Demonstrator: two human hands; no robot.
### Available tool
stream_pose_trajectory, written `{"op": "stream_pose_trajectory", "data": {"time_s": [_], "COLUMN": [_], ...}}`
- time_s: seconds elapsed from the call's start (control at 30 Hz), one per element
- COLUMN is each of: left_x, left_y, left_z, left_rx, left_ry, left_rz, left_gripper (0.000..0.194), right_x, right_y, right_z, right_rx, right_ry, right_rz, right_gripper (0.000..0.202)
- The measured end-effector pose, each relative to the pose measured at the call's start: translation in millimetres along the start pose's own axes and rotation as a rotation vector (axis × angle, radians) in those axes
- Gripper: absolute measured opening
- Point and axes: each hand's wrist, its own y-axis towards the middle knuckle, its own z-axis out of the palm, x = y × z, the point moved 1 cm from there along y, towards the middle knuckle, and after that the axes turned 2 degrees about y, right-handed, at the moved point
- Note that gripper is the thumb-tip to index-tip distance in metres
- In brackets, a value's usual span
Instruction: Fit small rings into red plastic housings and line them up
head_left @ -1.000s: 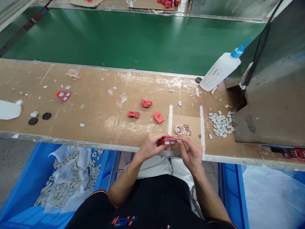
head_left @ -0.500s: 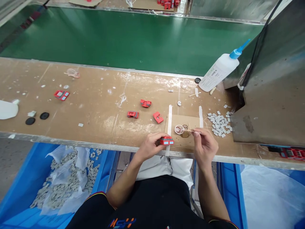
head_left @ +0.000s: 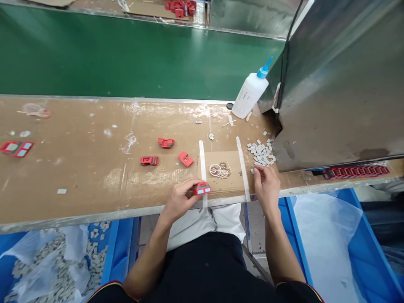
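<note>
My left hand [head_left: 181, 198] is closed around a red toy vehicle part [head_left: 202, 189] with pale blue windows, just over the table's front edge. To the right, my right hand [head_left: 267, 187] has thumb and forefinger pinched at a small grey tile [head_left: 252, 171], beside the pile of similar tiles [head_left: 260, 153]. Between my hands lies a cardboard pad with a small clear cup [head_left: 215, 170] and a brown wet-looking patch [head_left: 224, 169]. A thin stick [head_left: 229, 167] rests there. Further left are a loose red part [head_left: 185, 159] and two more red pieces, one of them a red vehicle body [head_left: 149, 160].
A white bottle with a blue nozzle [head_left: 250, 94] stands at the back right, near a metal housing [head_left: 341, 92]. Behind the cardboard-covered table runs a green belt [head_left: 126, 59]. Blue bins [head_left: 120, 240] sit below the front edge. A row of red parts [head_left: 356, 171] lies far right.
My right hand has let go of the thin stick and moved right to the grey tiles. My left hand still holds the red vehicle part. The view has swung right.
</note>
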Motion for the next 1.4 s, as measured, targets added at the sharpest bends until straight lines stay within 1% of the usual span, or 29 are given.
{"op": "stream_pose_trajectory", "data": {"time_s": [0.1,0.2,0.3,0.37,0.47,0.57,0.67,0.8,0.93,1.07,1.23,1.3,1.4], "left_x": [1.8,6.6,10.7,11.5,10.3,8.6,7.8,8.7,10.0,10.2,9.9,9.1,6.9], "left_y": [-0.2,-1.2,-3.7,-5.6,-7.7,-8.0,-6.8,-6.3,-7.6,-8.4,-8.2,-8.0,-7.9], "left_z": [-0.3,-0.3,0.6,1.7,3.2,2.9,1.1,-0.4,-0.2,-0.4,-1.3,-1.2,-0.6], "left_rx": [-0.005,-0.003,0.032,0.068,0.116,0.126,0.115,0.134,0.132,0.140,0.160,0.168,0.169], "left_ry": [0.010,-0.004,-0.050,-0.132,-0.259,-0.234,-0.147,-0.120,-0.128,-0.121,-0.097,-0.103,-0.136], "left_rz": [0.024,0.073,0.105,0.080,0.009,-0.003,0.067,0.136,0.131,0.099,0.088,0.069,0.042], "left_gripper": [0.020,0.031,0.039,0.041,0.037,0.026,0.020,0.022,0.023,0.022,0.021,0.021,0.020], "right_x": [-14.9,-13.3,5.4,26.0,60.1,84.2,92.8,90.5,85.7,83.1,86.4,88.5,91.5], "right_y": [8.6,14.2,8.2,-3.7,-25.0,-35.5,-31.9,-21.8,-22.0,-28.4,-32.0,-35.1,-45.6], "right_z": [-2.6,-8.2,-17.1,-17.7,-6.7,7.6,13.7,12.1,16.7,22.7,19.2,17.9,17.5], "right_rx": [0.109,0.182,0.222,0.303,0.492,0.591,0.674,0.770,0.798,0.764,0.742,0.703,0.587], "right_ry": [-0.046,-0.062,0.043,0.205,0.456,0.566,0.553,0.506,0.543,0.577,0.546,0.560,0.580], "right_rz": [0.017,-0.011,-0.044,-0.065,-0.089,-0.115,-0.142,-0.092,-0.072,-0.040,-0.108,-0.124,-0.139], "right_gripper": [0.032,0.029,0.024,0.018,0.013,0.012,0.012,0.009,0.012,0.015,0.014,0.015,0.014]}}
